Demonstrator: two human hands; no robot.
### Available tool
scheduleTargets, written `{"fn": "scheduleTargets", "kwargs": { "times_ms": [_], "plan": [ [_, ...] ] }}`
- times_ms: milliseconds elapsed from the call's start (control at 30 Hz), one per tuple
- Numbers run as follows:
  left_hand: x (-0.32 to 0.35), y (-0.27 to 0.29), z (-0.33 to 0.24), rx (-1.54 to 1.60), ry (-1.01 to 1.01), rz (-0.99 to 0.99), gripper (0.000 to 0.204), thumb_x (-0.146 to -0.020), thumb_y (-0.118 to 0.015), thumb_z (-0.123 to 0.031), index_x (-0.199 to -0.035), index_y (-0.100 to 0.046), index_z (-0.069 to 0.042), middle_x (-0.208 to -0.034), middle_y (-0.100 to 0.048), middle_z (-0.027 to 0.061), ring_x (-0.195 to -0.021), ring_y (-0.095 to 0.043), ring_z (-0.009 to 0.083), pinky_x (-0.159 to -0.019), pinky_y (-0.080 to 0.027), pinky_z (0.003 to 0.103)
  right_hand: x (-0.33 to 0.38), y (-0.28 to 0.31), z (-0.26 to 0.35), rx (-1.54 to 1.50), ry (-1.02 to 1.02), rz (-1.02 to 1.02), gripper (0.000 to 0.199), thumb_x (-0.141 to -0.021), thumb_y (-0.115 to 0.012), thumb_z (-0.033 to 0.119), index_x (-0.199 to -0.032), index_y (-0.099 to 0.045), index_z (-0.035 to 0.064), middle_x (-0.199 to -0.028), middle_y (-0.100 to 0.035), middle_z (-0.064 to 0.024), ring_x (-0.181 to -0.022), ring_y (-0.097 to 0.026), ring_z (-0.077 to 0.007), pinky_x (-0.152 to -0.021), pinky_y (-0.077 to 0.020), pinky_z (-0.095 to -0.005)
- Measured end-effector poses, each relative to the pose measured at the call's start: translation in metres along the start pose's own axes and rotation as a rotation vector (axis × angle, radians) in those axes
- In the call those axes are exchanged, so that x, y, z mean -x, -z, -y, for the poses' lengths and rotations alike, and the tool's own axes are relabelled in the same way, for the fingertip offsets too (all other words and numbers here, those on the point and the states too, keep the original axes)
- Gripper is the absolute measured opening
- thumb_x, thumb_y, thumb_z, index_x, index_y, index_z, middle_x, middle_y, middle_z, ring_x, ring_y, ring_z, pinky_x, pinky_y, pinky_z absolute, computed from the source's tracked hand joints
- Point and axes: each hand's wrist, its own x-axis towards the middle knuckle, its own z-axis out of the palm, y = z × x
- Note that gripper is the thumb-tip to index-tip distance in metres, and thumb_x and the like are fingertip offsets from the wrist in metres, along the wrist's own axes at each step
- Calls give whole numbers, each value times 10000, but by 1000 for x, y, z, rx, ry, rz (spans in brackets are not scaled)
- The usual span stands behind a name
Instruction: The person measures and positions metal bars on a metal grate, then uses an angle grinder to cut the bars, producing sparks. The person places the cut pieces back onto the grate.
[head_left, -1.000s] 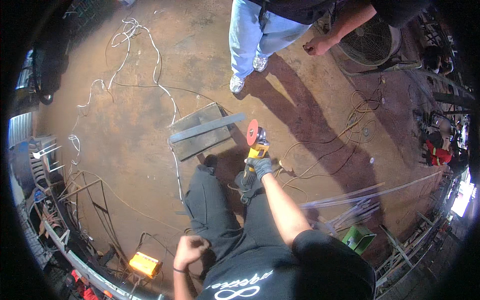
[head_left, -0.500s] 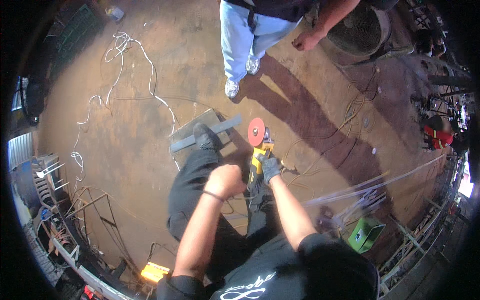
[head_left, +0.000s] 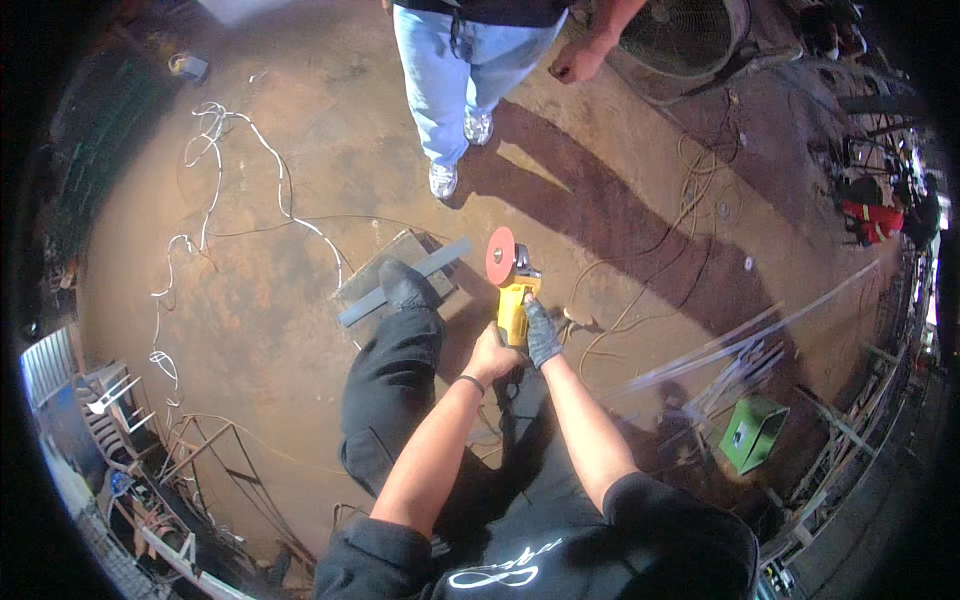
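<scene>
The bare left hand (head_left: 494, 357) and gloved right hand (head_left: 542, 332) both grip the yellow grinder (head_left: 514, 308), its red disc (head_left: 500, 258) near the grey bar (head_left: 449, 255) under the shoe (head_left: 404, 284). Good holding needs two tight hands, a firm shoe and legs (head_left: 395, 360) well away from the disc

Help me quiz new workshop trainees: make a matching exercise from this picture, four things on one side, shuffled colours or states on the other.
Things:
1. left hand
2. right hand
3. grinder
4. metal bar

Colours or states:
A. partly covered by a shoe
B. gloved
C. yellow-bodied, with a red disc
D. bare

Pairs: 1-D, 2-B, 3-C, 4-A
</scene>
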Motion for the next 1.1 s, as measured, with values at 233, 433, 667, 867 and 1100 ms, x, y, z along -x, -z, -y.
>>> {"fn": "scheduleTargets", "kwargs": {
  "times_ms": [233,433,667,867,1100],
  "plan": [
    [6,4,-3,113,-52,152,513,-666,-914,-172,-1099,-717,21,-1010,-778,111,-913,-727,195,-845,-575,358,2,1,-14,27,-13,-122,611,-1005,-635,614,-1299,-692,82,-1109,-719,-12,-942,-655,-123,-834,-546,-318],
    [2,4,1,59,21,184,534,-635,-911,-172,-1098,-719,12,-1009,-776,128,-933,-736,221,-864,-574,366,-2,9,-30,-18,-5,-171,596,-986,-653,614,-1225,-711,71,-1044,-734,-25,-870,-690,-134,-793,-576,-323],
    [-5,2,22,111,7,163,534,-676,-895,-106,-1149,-677,15,-1060,-756,90,-953,-715,205,-879,-574,363,16,1,-2,-85,-115,-105,568,-1024,-648,535,-1354,-679,73,-1142,-725,0,-965,-658,-132,-892,-538,-323],
    [11,7,-6,109,39,160,570,-650,-917,-132,-1144,-677,22,-1051,-759,109,-946,-721,223,-893,-569,366,11,3,-14,-23,-53,-156,546,-1038,-622,546,-1285,-710,68,-1090,-730,-7,-927,-660,-131,-850,-540,-315],
    [12,6,-8,59,68,207,587,-652,-899,-162,-1158,-680,39,-1054,-770,145,-951,-739,233,-891,-574,361,-2,10,-28,13,-112,-288,630,-972,-656,655,-1201,-722,71,-1019,-730,-29,-848,-677,-147,-758,-564,-333]
  ]
}}
